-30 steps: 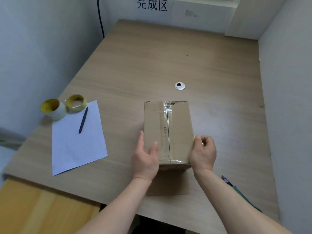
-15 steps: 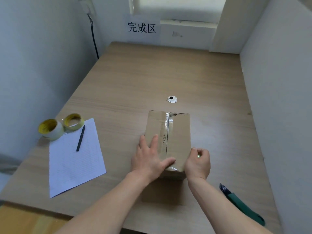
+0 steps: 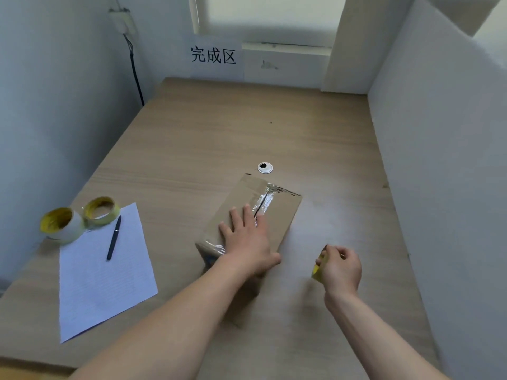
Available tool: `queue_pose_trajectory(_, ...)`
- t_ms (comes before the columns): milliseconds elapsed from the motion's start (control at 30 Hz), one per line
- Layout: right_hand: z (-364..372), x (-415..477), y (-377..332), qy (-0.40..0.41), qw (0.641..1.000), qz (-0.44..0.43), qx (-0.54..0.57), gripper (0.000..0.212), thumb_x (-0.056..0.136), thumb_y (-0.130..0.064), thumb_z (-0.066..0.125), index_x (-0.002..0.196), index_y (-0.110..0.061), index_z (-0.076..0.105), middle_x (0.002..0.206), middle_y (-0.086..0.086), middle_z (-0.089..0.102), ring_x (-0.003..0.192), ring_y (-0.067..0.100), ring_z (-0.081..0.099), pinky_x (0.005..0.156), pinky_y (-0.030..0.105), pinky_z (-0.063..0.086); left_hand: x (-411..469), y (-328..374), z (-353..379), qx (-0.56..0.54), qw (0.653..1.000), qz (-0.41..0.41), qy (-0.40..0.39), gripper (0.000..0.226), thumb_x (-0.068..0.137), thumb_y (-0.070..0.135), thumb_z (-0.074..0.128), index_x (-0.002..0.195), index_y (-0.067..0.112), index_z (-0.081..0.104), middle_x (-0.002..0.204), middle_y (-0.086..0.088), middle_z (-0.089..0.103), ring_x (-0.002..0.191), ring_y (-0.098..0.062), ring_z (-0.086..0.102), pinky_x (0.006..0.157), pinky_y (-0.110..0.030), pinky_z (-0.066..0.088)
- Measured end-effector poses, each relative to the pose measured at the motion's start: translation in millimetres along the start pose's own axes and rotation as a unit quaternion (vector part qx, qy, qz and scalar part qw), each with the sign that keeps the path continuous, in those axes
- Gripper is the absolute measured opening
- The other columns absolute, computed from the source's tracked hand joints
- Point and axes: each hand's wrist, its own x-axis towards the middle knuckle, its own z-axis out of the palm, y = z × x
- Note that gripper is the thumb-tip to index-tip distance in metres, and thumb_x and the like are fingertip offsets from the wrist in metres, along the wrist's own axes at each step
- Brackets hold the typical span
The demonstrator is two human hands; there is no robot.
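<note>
So the box (image 3: 277, 215) sits about mid worktop (image 3: 192, 149), turned at an angle so its far corner points off to the right. Clear tape (image 3: 267, 200) runs along the top seam and wraps over the near end, kinda crinkly and shiny.

The left hand (image 3: 247, 239) is lying flat on top of the box near its closer end. Its grip is released, with the fingers straight and spread, the palm pressing down and the thumb hanging off the near-right edge.

The right hand (image 3: 340, 267) is off the box, a bit to the right of it and low over the worktop. That grip is clenched round a yellow thing (image 3: 317, 272). Most of it's hidden by the fingers, so I can't tell exactly what it is.

Over on the left there's a fat roll (image 3: 59, 224) touching a thin roll (image 3: 101, 211), both at the top of a sheet (image 3: 104, 283) with a pen (image 3: 113, 238) lying on it. A white grommet (image 3: 265, 167) is just past the box's far corner, and there's a sign (image 3: 213, 54) on the back wall.
</note>
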Motion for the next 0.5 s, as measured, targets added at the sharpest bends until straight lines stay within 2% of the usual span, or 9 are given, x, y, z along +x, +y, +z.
queue_pose_trajectory(67, -8, 5, -3, 0.006, 1.0, -0.001, 0.002, 0.007, 0.092, -0.011, 0.055, 0.085, -0.01, 0.057, 0.081, 0.011, 0.065, 0.062, 0.019, 0.064, 0.058, 0.03, 0.048, 8, -24, -12, 0.041, 0.996, 0.078, -0.011, 0.085, 0.081, 0.031, 0.064, 0.152, 0.022, 0.018, 0.164, -0.001, -0.009, 0.15, -0.035, -0.01, 0.114, -0.064, 0.011)
queue_pose_trajectory(133, -15, 7, -5, 0.011, 1.0, -0.002, 0.01, 0.008, 0.092, -0.01, 0.055, 0.084, -0.009, 0.057, 0.08, 0.011, 0.064, 0.061, 0.019, 0.063, 0.053, 0.027, 0.046, 16, -55, -30, 0.094, 0.987, 0.13, -0.002, 0.072, 0.083, 0.013, 0.057, 0.148, 0.029, 0.03, 0.163, 0.006, 0.006, 0.15, -0.029, 0.004, 0.116, -0.055, 0.02)
queue_pose_trajectory(233, -25, 10, -7, 0.012, 1.0, -0.012, 0.023, 0.008, 0.093, -0.008, 0.055, 0.085, -0.007, 0.056, 0.076, 0.01, 0.062, 0.056, 0.017, 0.058, 0.048, 0.025, 0.045, 26, -82, -49, 0.088, 0.985, 0.119, 0.084, 0.037, 0.086, 0.017, 0.054, 0.119, 0.033, 0.06, 0.143, 0.009, 0.045, 0.134, -0.021, 0.037, 0.102, -0.04, 0.039)
queue_pose_trajectory(300, -27, 10, -8, 0.008, 0.999, -0.017, 0.026, 0.009, 0.093, -0.007, 0.054, 0.085, -0.007, 0.056, 0.075, 0.009, 0.061, 0.056, 0.016, 0.058, 0.048, 0.024, 0.045, 24, -66, -49, -0.007, 0.993, 0.048, 0.106, 0.029, 0.083, 0.033, 0.054, 0.11, 0.03, 0.064, 0.13, 0.005, 0.055, 0.126, -0.024, 0.046, 0.096, -0.04, 0.044)
queue_pose_trajectory(333, -27, 8, -8, 0.002, 1.0, -0.016, 0.026, 0.009, 0.093, -0.006, 0.054, 0.084, -0.008, 0.056, 0.075, 0.009, 0.061, 0.056, 0.017, 0.058, 0.05, 0.025, 0.045, 21, -52, -42, -0.045, 0.995, 0.014, 0.089, 0.04, 0.08, 0.048, 0.055, 0.117, 0.032, 0.06, 0.135, 0.002, 0.051, 0.13, -0.027, 0.043, 0.099, -0.043, 0.042)
queue_pose_trajectory(400, -25, 5, -11, -0.017, 0.999, -0.016, 0.029, 0.012, 0.093, -0.005, 0.053, 0.082, -0.009, 0.055, 0.073, 0.007, 0.06, 0.057, 0.018, 0.058, 0.054, 0.026, 0.045, 10, -24, -19, -0.029, 0.999, -0.006, 0.041, 0.077, 0.073, 0.078, 0.05, 0.137, 0.037, 0.04, 0.156, -0.002, 0.023, 0.145, -0.033, 0.018, 0.106, -0.057, 0.027)
queue_pose_trajectory(433, -25, 4, -13, -0.026, 0.999, -0.018, 0.029, 0.013, 0.093, -0.005, 0.053, 0.081, -0.01, 0.055, 0.072, 0.006, 0.06, 0.057, 0.019, 0.057, 0.054, 0.027, 0.045, 4, -15, -7, 0.0, 0.999, -0.005, 0.032, 0.087, 0.073, 0.084, 0.046, 0.144, 0.038, 0.028, 0.161, -0.003, 0.007, 0.148, -0.037, 0.004, 0.108, -0.063, 0.019)
queue_pose_trajectory(500, -27, 1, -15, -0.042, 0.999, -0.029, 0.019, 0.015, 0.093, -0.004, 0.054, 0.08, -0.011, 0.054, 0.071, 0.004, 0.059, 0.058, 0.019, 0.057, 0.054, 0.027, 0.045, -4, -12, 11, 0.041, 0.997, 0.006, 0.057, 0.085, 0.082, 0.077, 0.043, 0.15, 0.038, 0.01, 0.163, -0.007, -0.011, 0.147, -0.042, -0.01, 0.11, -0.068, 0.01)
